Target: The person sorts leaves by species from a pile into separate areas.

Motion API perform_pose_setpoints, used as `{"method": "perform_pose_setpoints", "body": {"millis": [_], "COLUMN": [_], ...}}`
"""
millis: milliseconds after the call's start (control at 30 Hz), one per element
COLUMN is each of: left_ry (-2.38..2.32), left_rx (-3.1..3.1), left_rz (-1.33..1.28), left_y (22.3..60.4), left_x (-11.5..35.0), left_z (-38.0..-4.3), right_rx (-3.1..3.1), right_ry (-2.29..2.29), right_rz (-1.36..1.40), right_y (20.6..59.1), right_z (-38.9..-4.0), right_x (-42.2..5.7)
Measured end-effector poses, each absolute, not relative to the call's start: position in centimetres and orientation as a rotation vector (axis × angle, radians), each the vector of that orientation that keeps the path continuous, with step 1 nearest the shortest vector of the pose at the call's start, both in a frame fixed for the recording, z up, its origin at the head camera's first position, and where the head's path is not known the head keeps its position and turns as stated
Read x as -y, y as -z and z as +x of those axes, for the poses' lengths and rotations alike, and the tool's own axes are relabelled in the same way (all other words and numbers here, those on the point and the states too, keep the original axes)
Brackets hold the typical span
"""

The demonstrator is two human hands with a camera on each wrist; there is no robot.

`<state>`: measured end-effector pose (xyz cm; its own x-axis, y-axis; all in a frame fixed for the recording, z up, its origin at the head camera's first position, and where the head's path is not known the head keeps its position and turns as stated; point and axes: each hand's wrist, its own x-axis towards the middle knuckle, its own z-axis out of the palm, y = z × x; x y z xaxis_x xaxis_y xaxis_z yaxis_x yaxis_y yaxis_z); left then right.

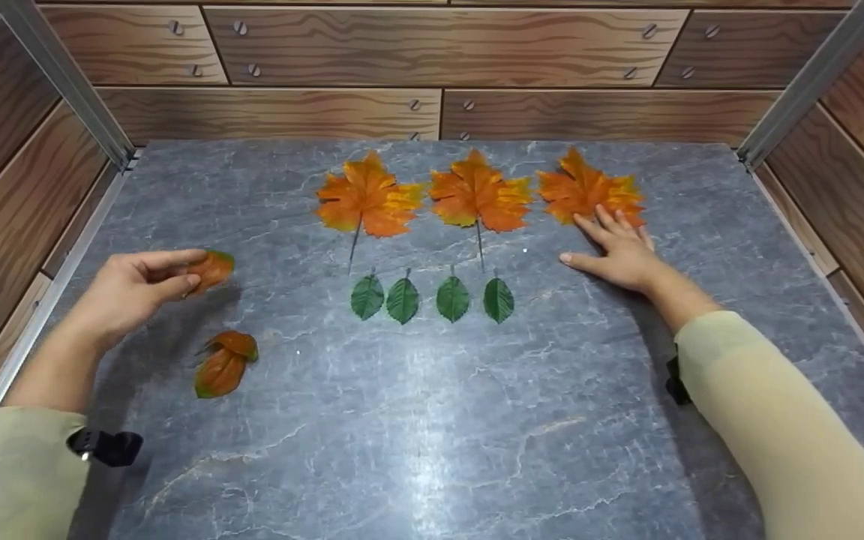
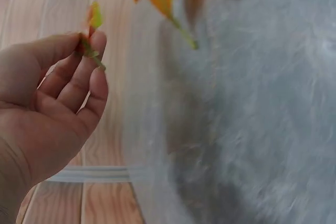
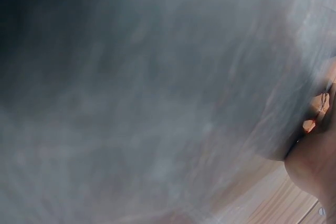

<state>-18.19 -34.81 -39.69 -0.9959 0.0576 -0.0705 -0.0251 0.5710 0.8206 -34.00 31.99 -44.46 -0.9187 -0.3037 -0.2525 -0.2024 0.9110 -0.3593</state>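
My left hand pinches a small orange leaf with a green edge between thumb and fingers, raised over the left of the table; the left wrist view shows its short green stem at the fingertips. Below that hand lie overlapping orange-brown leaves. At the far right, my right hand is spread with its fingertips on the lower edge of an orange maple leaf. Two more maple leaves, a middle one and a left one, line up beside it with stems pointing toward me.
A row of several green leaves lies just below the maple leaves on the grey marbled table. Wood-patterned panels wall the back and sides, with metal posts at the corners.
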Motion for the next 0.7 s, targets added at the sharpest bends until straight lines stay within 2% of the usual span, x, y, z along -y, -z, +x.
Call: {"method": "perform_pose_setpoints", "body": {"millis": [400, 700], "left_ry": [-1.443, -1.239], "left_rx": [-2.686, -2.757], "left_rz": [-0.071, -0.076], "left_y": [42.9, 43.5], "left_x": [34.3, 34.2], "left_z": [-20.7, -21.4], "right_rx": [-2.769, -2.773], "right_ry": [0.488, 0.479], "right_rz": [-0.375, -0.367], "right_y": [44.4, 44.4], "right_z": [-33.9, -33.8], "right_x": [-32.1, -32.0]}}
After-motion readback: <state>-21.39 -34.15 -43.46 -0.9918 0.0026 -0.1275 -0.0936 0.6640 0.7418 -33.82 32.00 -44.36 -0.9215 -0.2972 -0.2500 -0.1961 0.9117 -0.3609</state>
